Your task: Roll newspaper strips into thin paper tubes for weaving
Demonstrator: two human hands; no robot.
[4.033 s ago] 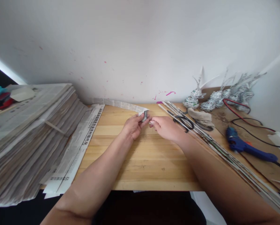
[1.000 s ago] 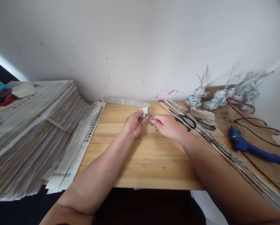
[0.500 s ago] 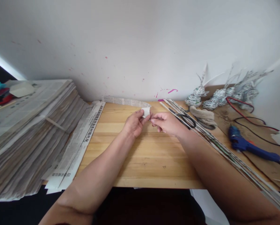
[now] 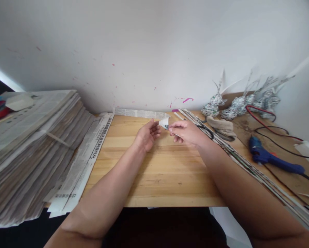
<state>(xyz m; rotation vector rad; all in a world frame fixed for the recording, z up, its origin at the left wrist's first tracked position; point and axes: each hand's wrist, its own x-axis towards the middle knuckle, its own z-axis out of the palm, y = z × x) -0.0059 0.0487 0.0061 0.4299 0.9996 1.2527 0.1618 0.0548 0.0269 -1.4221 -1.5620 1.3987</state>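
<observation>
A long newspaper strip (image 4: pixel 141 113) lies along the wall side of the wooden table, its right end curled up between my hands. My right hand (image 4: pixel 183 132) pinches the rolled end of this strip between thumb and forefinger. Just left of the curl is my left hand (image 4: pixel 147 135), palm turned inward and fingers apart and slightly bent, with nothing held in it. Its fingertips are close to the paper; whether they touch it is unclear.
Stacked newspapers (image 4: pixel 38 148) and cut sheets (image 4: pixel 92 151) fill the left. On the right are thin paper sticks (image 4: pixel 237 155), black scissors (image 4: pixel 207 131), a cloth (image 4: pixel 221 127), a blue glue gun (image 4: pixel 273 160), cables and woven paper figures (image 4: pixel 238 108).
My left hand has let go of the paper and opened, moving slightly left. The curled end has turned and now sits against my right hand's fingertips. The view has shifted slightly.
</observation>
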